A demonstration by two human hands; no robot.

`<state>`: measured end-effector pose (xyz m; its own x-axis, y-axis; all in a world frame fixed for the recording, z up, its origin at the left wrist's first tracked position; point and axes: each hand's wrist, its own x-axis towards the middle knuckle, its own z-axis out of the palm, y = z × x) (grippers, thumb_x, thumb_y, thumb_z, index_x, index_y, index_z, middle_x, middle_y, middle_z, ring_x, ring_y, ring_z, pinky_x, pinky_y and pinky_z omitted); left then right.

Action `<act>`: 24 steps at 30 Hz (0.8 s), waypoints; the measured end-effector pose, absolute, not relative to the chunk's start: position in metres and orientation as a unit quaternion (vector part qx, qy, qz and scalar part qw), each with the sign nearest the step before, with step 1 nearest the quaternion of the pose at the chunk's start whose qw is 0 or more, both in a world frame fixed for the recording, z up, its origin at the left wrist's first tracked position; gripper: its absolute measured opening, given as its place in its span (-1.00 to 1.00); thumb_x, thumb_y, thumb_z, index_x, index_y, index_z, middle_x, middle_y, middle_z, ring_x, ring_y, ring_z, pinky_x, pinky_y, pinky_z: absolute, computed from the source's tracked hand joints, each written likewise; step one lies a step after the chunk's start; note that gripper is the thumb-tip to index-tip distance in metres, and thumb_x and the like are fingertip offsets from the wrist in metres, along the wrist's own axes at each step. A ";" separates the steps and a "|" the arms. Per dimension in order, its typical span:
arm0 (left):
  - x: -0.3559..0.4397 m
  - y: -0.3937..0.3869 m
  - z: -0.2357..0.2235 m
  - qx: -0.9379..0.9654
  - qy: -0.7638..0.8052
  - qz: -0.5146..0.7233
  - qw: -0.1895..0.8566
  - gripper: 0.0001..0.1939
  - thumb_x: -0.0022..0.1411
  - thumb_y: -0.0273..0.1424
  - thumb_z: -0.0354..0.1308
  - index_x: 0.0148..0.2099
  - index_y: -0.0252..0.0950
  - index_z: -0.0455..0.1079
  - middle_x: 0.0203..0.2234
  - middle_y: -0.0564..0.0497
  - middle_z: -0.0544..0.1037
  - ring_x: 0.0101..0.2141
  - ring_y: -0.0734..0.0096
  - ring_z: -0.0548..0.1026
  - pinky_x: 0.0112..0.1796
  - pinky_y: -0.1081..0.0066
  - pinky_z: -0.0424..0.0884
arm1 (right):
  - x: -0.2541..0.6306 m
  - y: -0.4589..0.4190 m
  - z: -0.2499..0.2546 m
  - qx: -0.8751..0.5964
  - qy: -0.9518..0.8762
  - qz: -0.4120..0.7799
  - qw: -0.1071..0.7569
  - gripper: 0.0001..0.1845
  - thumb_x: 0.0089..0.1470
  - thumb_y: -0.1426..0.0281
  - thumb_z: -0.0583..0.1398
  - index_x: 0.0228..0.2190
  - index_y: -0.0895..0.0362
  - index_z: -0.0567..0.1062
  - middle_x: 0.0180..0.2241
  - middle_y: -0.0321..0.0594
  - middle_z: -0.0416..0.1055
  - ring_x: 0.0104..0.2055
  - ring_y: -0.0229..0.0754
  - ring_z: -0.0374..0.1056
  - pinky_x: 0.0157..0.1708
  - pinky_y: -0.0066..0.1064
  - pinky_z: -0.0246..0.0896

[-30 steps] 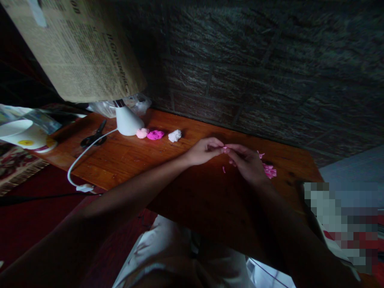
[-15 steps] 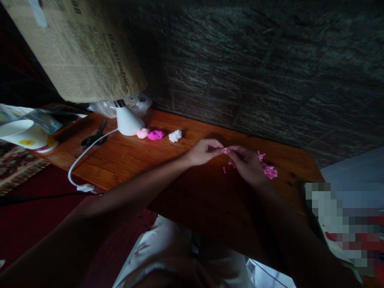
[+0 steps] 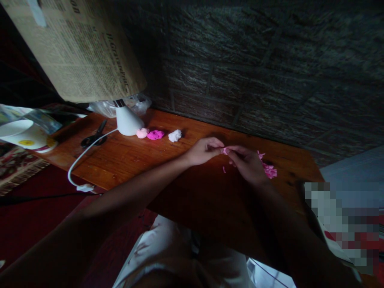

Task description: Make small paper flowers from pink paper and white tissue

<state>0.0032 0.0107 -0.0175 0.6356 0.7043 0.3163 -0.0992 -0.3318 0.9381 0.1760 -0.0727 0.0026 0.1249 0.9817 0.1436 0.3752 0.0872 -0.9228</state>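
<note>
Between the fingertips of my left hand [image 3: 207, 151] and my right hand [image 3: 246, 161] is a small piece of pink clay [image 3: 224, 151]. Both hands are closed in a pinch on it, above the wooden table. Just below them a thin pink strip [image 3: 224, 169] lies on the wood. Beside my right hand, partly hidden by it, sits a cluster of pink clay pieces [image 3: 270, 171]. To the left of my hands are a white clay lump [image 3: 175, 136], a bright magenta lump [image 3: 155, 135] and a pale pink lump [image 3: 142, 133].
A lamp with a newsprint shade [image 3: 99, 52] and white base [image 3: 129, 121] stands at the left, its white cord [image 3: 72, 168] crossing the table [image 3: 120, 160]. Dark scissors [image 3: 94, 139] and a paper cup [image 3: 25, 135] are further left. A dark brick wall [image 3: 240, 68] rises behind.
Almost nothing differs. Both hands keep their pinch on the pink clay, with only a very slight shift of the fingers and the view.
</note>
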 end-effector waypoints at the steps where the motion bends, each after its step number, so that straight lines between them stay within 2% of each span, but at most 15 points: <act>1: 0.003 0.010 -0.017 0.724 0.204 0.376 0.542 -0.83 0.23 -0.40 0.26 -0.16 -0.39 0.47 -0.28 -0.07 0.64 -0.26 0.47 0.57 -0.11 0.37 0.46 | 0.176 -0.072 0.002 -0.592 -0.571 0.328 0.465 -0.61 0.05 0.05 0.30 -0.23 0.09 0.63 -0.38 -0.20 0.59 -0.47 -0.19 0.42 -0.40 -0.30 0.38; 6: 0.002 0.008 -0.016 0.753 0.174 0.390 0.501 -0.79 0.22 -0.37 0.30 -0.12 -0.38 0.51 -0.24 -0.09 0.65 -0.23 0.44 0.60 -0.11 0.38 0.48 | 0.175 -0.073 0.005 -0.602 -0.553 0.339 0.465 -0.56 0.03 0.04 0.31 -0.21 0.12 0.63 -0.47 -0.24 0.54 -0.50 -0.23 0.37 -0.47 -0.36 0.31; 11: 0.000 0.006 -0.013 0.775 0.198 0.390 0.457 -0.84 0.26 -0.38 0.26 -0.15 -0.35 0.56 -0.22 -0.10 0.68 -0.20 0.39 0.61 -0.07 0.33 0.50 | 0.175 -0.073 0.006 -0.598 -0.542 0.361 0.467 -0.57 0.00 0.05 0.33 -0.21 0.11 0.64 -0.45 -0.25 0.55 -0.51 -0.25 0.35 -0.47 -0.37 0.30; 19: 0.000 0.009 -0.012 0.768 0.222 0.394 0.454 -0.87 0.26 -0.40 0.25 -0.18 -0.33 0.57 -0.23 -0.08 0.68 -0.21 0.41 0.61 -0.07 0.35 0.49 | 0.174 -0.074 0.006 -0.604 -0.540 0.366 0.458 -0.53 -0.02 0.04 0.36 -0.18 0.11 0.66 -0.44 -0.24 0.56 -0.49 -0.24 0.36 -0.48 -0.38 0.28; 24: 0.002 0.012 -0.018 0.759 0.222 0.404 0.459 -0.85 0.23 -0.41 0.27 -0.18 -0.38 0.54 -0.27 -0.08 0.66 -0.25 0.43 0.59 -0.12 0.37 0.48 | 0.173 -0.075 0.008 -0.603 -0.553 0.351 0.455 -0.58 -0.03 0.08 0.37 -0.21 0.09 0.67 -0.41 -0.23 0.59 -0.48 -0.25 0.38 -0.44 -0.37 0.32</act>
